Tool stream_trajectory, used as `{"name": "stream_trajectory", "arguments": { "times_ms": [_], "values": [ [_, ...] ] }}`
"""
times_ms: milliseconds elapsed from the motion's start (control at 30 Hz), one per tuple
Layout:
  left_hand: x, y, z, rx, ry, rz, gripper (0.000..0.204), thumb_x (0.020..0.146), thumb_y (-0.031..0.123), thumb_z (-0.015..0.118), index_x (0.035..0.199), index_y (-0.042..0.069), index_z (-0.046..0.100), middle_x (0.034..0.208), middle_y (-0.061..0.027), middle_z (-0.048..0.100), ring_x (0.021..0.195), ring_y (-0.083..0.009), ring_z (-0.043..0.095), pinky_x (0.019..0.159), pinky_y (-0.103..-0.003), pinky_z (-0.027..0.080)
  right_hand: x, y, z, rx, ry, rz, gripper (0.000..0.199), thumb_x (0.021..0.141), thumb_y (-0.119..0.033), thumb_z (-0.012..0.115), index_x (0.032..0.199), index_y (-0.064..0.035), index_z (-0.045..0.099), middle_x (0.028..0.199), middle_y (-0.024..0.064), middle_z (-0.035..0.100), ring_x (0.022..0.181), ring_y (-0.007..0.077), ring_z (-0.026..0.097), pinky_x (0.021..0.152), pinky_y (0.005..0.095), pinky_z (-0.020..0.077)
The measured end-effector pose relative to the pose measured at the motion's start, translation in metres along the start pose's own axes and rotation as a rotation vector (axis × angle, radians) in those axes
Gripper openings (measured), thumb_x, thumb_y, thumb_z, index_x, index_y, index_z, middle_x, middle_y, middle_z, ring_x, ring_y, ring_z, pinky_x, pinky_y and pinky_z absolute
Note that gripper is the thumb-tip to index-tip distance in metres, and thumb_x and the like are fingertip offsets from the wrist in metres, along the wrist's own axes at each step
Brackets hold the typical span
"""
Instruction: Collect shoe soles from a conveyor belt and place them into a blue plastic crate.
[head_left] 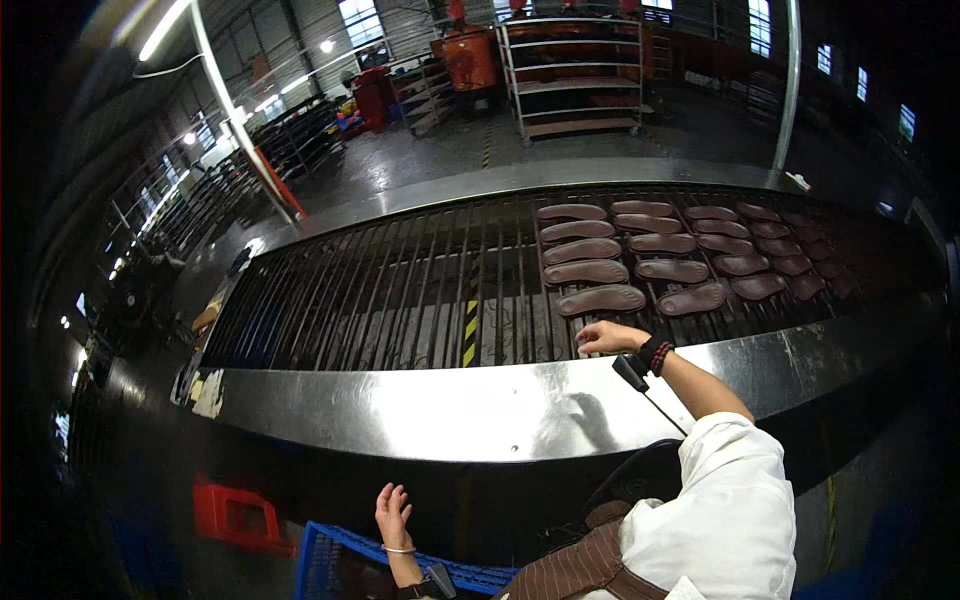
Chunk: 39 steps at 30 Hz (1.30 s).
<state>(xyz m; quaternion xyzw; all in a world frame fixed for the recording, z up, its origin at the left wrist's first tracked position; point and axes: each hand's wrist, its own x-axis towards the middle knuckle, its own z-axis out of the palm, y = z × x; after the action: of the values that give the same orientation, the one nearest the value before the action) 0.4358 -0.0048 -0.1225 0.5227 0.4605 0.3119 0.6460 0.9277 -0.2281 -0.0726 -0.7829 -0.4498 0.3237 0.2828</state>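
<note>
My right hand reaches over the near metal edge of a slatted conveyor, just below the closest brown shoe sole. Its fingers are loosely bent and apart, and nothing shows in them. Several rows of similar soles lie flat on the right half of the conveyor, toes and heels running sideways. My left hand is low on the near side, above the rim of a blue plastic crate. It is empty, with its fingers stretched upward and apart. What lies inside the crate is too dark to tell.
A shiny steel ledge runs along the conveyor's near side. A red plastic crate is beside the blue one. Beyond the conveyor stands a wheeled shelf rack. Metal posts rise on its far side. A black cord hangs from my right wrist.
</note>
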Motion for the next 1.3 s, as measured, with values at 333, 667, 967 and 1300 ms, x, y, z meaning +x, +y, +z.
{"name": "stream_trajectory", "arguments": {
  "times_ms": [333, 667, 967, 1300],
  "values": [
    [0.102, 0.021, 0.351, 0.186, -0.580, -0.151, 0.052, 0.084, 0.024, 0.056, 0.127, 0.003, 0.035, 0.116, -0.0092, 0.052, 0.102, -0.0183, 0.051, 0.083, -0.033, 0.043, 0.024, 0.172, -0.236, 0.142, 0.417, 0.205, 0.040, 0.075, -0.023, 0.062, 0.103, 0.0047, 0.056, 0.087, 0.0126, 0.061, 0.066, 0.0134, 0.056, 0.060, 0.0267, 0.0461],
    [0.130, -0.067, 0.534, -0.206, -0.636, -0.730, 0.050, 0.085, 0.024, 0.056, 0.125, 0.003, 0.034, 0.125, -0.0132, 0.042, 0.114, -0.0252, 0.043, 0.093, -0.040, 0.040, 0.206, 0.261, -0.298, -0.038, 0.457, 0.291, 0.043, 0.073, -0.026, 0.062, 0.111, -0.0059, 0.054, 0.109, 0.0161, 0.056, 0.103, 0.0293, 0.053, 0.088, 0.0372, 0.0406],
    [0.140, -0.090, 0.593, -0.294, -0.222, -0.599, 0.015, 0.083, 0.020, 0.057, 0.088, 0.010, 0.047, 0.095, -0.0073, 0.056, 0.098, -0.0206, 0.053, 0.083, -0.036, 0.046, 0.372, 0.335, -0.309, -0.123, 0.748, 0.252, 0.051, 0.072, -0.023, 0.061, 0.118, -0.0084, 0.046, 0.121, 0.0177, 0.041, 0.108, 0.0354, 0.044, 0.091, 0.0427, 0.0387],
    [0.165, -0.068, 0.611, -0.085, -0.173, -0.579, 0.033, 0.084, 0.022, 0.057, 0.108, 0.008, 0.040, 0.103, -0.0059, 0.051, 0.096, -0.0174, 0.053, 0.084, -0.039, 0.045, 0.408, 0.343, -0.329, 0.071, 0.564, 0.232, 0.059, 0.070, -0.035, 0.068, 0.117, -0.0052, 0.048, 0.109, 0.0159, 0.054, 0.100, 0.0252, 0.051, 0.084, 0.0361, 0.0405]
  ]
}}
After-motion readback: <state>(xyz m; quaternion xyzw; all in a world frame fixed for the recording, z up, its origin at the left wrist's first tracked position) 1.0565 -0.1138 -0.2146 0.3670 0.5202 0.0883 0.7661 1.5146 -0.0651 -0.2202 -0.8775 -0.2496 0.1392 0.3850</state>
